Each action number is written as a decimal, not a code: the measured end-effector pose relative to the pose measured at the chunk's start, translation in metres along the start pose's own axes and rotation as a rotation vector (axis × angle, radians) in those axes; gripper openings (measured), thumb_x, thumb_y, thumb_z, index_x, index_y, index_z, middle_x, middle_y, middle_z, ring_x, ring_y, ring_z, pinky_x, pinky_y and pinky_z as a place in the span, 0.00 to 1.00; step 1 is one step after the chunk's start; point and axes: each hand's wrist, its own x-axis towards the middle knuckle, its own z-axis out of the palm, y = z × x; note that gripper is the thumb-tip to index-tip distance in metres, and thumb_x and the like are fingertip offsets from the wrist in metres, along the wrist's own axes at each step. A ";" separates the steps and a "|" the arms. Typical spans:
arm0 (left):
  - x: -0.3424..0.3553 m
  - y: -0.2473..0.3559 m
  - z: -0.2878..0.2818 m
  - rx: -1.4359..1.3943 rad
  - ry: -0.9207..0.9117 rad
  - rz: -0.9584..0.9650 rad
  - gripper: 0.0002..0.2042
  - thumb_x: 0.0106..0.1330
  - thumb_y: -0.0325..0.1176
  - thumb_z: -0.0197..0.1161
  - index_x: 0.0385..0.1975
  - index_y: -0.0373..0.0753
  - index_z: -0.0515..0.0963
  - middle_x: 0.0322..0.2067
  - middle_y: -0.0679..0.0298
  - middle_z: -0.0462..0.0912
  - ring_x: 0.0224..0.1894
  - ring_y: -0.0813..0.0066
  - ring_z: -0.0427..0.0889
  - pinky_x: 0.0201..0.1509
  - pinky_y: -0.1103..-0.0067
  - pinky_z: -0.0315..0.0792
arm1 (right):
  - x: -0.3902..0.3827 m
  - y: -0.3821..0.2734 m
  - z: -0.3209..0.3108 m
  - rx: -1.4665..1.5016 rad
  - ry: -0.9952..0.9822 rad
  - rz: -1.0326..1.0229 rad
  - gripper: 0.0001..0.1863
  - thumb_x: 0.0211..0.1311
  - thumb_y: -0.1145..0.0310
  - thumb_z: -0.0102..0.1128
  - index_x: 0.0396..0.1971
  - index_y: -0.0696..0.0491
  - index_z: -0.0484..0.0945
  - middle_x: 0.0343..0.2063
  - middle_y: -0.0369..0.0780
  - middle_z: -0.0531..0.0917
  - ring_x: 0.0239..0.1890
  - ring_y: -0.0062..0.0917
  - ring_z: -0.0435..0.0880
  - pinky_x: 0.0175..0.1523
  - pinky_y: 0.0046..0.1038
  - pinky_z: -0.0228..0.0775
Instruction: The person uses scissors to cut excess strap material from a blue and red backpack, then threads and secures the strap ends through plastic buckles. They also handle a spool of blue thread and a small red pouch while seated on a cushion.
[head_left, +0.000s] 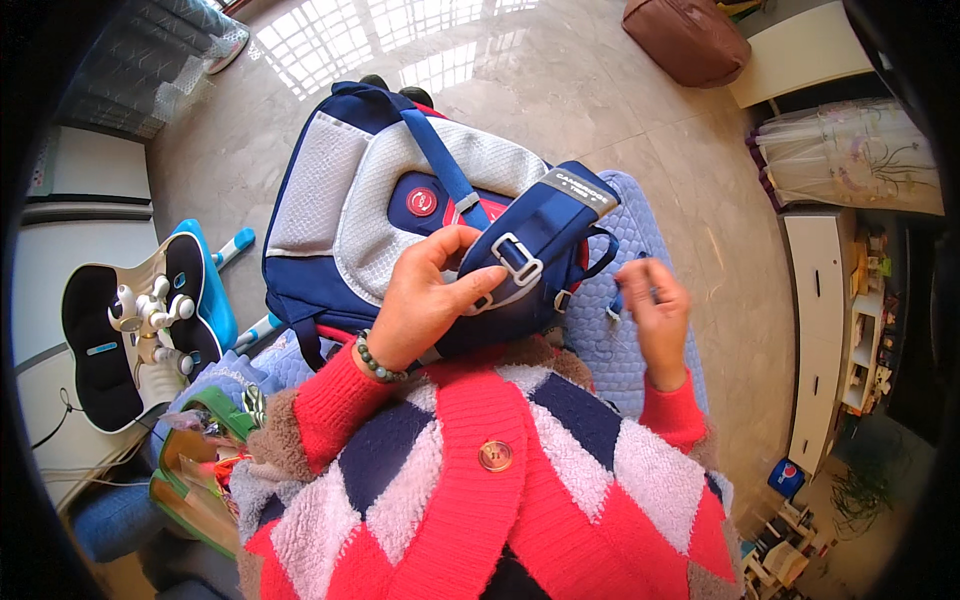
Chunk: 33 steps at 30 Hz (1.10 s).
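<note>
A navy blue backpack with pale grey mesh padding lies back side up across my lap. My left hand, with a bead bracelet at its wrist, pinches the backpack's wide navy shoulder strap between thumb and fingers. A silver-white metal buckle sits on that strap close to my thumb. To the right, my right hand is raised apart from the backpack and partly blurred. Its fingers are closed around what looks like a short dark blue strap, mostly hidden by the hand. A narrower blue webbing strap crosses the padding.
Beneath the backpack is a light blue quilted cover. At the left stands a black and white seat-like piece with blue legs, beside a green-edged container of small items. A brown bag and white drawers are on the right.
</note>
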 end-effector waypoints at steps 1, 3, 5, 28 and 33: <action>0.001 0.002 0.003 -0.024 0.000 0.020 0.11 0.62 0.30 0.64 0.42 0.36 0.75 0.33 0.69 0.81 0.32 0.87 0.78 0.31 0.89 0.71 | 0.003 -0.016 0.018 -0.029 -0.038 -0.129 0.09 0.64 0.66 0.61 0.32 0.56 0.78 0.23 0.30 0.75 0.26 0.11 0.71 0.30 0.17 0.62; 0.000 0.005 0.009 -0.052 0.022 0.047 0.11 0.61 0.29 0.65 0.41 0.34 0.76 0.31 0.67 0.80 0.31 0.86 0.77 0.31 0.88 0.71 | 0.008 -0.042 0.041 -0.029 -0.193 -0.188 0.12 0.59 0.66 0.66 0.36 0.57 0.78 0.27 0.30 0.79 0.29 0.12 0.73 0.34 0.17 0.66; 0.000 0.008 0.012 -0.089 0.009 0.074 0.12 0.62 0.30 0.65 0.42 0.33 0.75 0.31 0.67 0.80 0.31 0.87 0.77 0.31 0.88 0.72 | 0.012 -0.055 0.061 0.162 -0.205 -0.101 0.12 0.60 0.66 0.65 0.38 0.58 0.78 0.27 0.30 0.79 0.29 0.11 0.74 0.34 0.16 0.67; 0.000 -0.003 0.006 -0.344 -0.074 0.014 0.10 0.72 0.39 0.53 0.37 0.39 0.77 0.26 0.77 0.77 0.23 0.95 0.71 0.23 0.93 0.63 | 0.011 -0.058 0.069 0.631 -0.292 0.329 0.12 0.67 0.59 0.57 0.29 0.52 0.76 0.16 0.29 0.70 0.15 0.08 0.61 0.18 0.14 0.46; -0.002 -0.004 -0.001 -0.299 -0.125 -0.025 0.11 0.72 0.39 0.53 0.40 0.38 0.76 0.28 0.75 0.77 0.27 0.93 0.72 0.28 0.91 0.66 | 0.011 -0.059 0.071 0.504 -0.287 0.203 0.10 0.67 0.62 0.58 0.31 0.53 0.77 0.17 0.27 0.71 0.17 0.07 0.63 0.21 0.13 0.49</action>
